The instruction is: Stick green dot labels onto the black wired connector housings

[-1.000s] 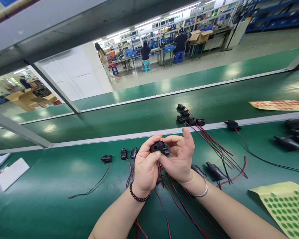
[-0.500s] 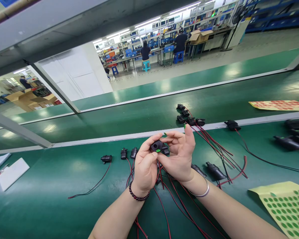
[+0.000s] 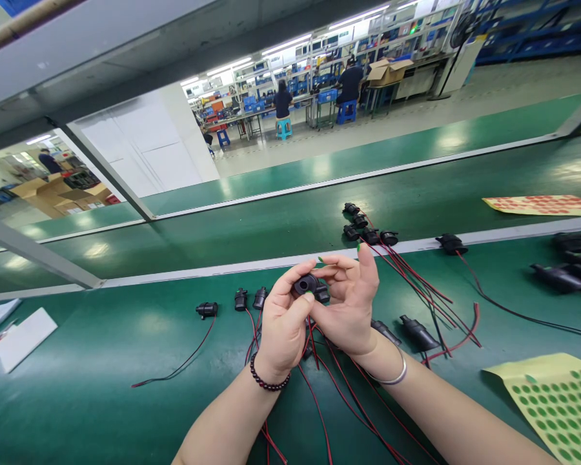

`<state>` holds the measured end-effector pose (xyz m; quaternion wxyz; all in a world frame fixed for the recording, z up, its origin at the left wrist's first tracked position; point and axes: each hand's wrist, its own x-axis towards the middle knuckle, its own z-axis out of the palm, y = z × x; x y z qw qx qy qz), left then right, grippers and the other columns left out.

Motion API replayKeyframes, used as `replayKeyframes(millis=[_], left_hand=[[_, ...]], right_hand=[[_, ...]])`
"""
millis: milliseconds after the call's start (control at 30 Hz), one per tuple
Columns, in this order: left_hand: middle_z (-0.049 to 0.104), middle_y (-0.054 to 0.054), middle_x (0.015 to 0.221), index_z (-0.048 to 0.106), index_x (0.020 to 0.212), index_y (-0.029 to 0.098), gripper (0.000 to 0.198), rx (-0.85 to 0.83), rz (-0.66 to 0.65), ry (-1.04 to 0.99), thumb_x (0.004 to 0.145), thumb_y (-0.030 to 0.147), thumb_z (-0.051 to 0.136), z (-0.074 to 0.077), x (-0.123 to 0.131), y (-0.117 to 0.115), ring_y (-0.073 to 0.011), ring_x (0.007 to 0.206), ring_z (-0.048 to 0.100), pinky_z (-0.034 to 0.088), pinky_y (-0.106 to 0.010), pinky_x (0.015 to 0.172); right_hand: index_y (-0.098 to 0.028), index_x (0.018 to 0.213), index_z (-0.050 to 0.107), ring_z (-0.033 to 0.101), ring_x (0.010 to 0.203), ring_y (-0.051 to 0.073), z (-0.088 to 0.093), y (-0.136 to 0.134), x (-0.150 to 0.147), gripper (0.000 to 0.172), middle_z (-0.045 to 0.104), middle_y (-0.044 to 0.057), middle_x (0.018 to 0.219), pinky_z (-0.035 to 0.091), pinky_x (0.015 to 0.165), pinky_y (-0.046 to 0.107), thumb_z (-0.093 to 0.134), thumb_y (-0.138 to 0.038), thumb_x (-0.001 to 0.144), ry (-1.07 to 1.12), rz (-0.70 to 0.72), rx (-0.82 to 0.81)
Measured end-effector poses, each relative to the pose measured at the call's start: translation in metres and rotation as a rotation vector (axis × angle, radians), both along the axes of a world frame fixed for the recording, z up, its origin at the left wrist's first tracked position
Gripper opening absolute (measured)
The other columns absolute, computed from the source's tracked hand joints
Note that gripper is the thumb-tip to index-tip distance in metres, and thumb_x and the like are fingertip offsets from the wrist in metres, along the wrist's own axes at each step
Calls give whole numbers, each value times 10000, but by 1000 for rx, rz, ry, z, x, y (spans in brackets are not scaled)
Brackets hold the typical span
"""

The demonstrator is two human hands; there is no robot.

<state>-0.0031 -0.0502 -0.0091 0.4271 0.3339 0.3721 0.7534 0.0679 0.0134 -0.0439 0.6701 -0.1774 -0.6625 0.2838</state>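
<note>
Both my hands meet over the bench around one small black pump (image 3: 306, 284), its round opening facing me. My left hand (image 3: 285, 323) grips it, with the thumb pressed on its near lower edge, where a bit of green shows at the thumb tip. My right hand (image 3: 346, 303) cups its right side, thumb against it and fingers curled behind, one finger raised. Green spots show on two right fingertips; I cannot tell whether they are stickers. Red and black wires (image 3: 326, 413) run down below the hands. A yellow sheet of green oval stickers (image 3: 547, 397) lies right.
More black pumps with wires lie left (image 3: 206, 310), beyond my hands (image 3: 370, 236) and right (image 3: 419, 332). A sheet of red stickers (image 3: 542, 205) rests at the back. White ledge (image 3: 223, 269) crosses the bench; a white pad (image 3: 26, 339) lies far left. People sit in the background.
My left thumb has shifted slightly right and up, over the green sticker on the pump, which showed more fully before. The right hand has barely moved.
</note>
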Motion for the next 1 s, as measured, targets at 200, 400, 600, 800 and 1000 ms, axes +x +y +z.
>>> replayKeyframes(millis=[200, 400, 600, 800, 1000], left_hand=[[725, -21, 1136, 746, 1017, 258, 319, -5, -1, 20, 730, 147, 665, -2, -1, 0, -207, 1165, 606, 417, -332, 1055], [711, -32, 1178, 749, 1029, 245, 344, -6, -24, 22, 733, 138, 611, 1, -2, -1, -234, 1225, 566, 381, -370, 1098], [725, -25, 1115, 754, 980, 246, 316, -16, 4, 19, 717, 128, 625, -2, -1, -1, -223, 1160, 596, 404, -370, 1076], [726, -32, 1075, 750, 957, 237, 279, -14, 38, 45, 713, 144, 651, -4, 1, -1, -216, 1107, 614, 422, -363, 1051], [728, -17, 1056, 752, 944, 253, 261, 3, 43, 57, 714, 153, 678, -4, 1, -1, -201, 1084, 623, 425, -343, 1038]], right_hand=[[-450, 1500, 113, 640, 849, 134, 1, 0, 1, 1055, 480, 35, 1167, 610, 750, 338, 677, -39, 709, -4, -1, 15], [-432, 1501, 122, 640, 839, 126, 2, 0, 1, 1043, 482, 38, 1170, 611, 735, 308, 668, -45, 702, -1, -10, 19], [-448, 1500, 112, 633, 863, 142, 1, -1, 0, 1065, 477, 43, 1185, 609, 763, 344, 673, -28, 698, -14, -8, 27], [-456, 1493, 111, 627, 862, 148, 0, -2, 1, 1073, 482, 46, 1192, 606, 765, 355, 690, -29, 698, -17, -9, 23], [-448, 1500, 108, 623, 873, 149, -1, -2, 1, 1063, 473, 49, 1190, 604, 773, 358, 662, -15, 702, -15, -6, 38]])
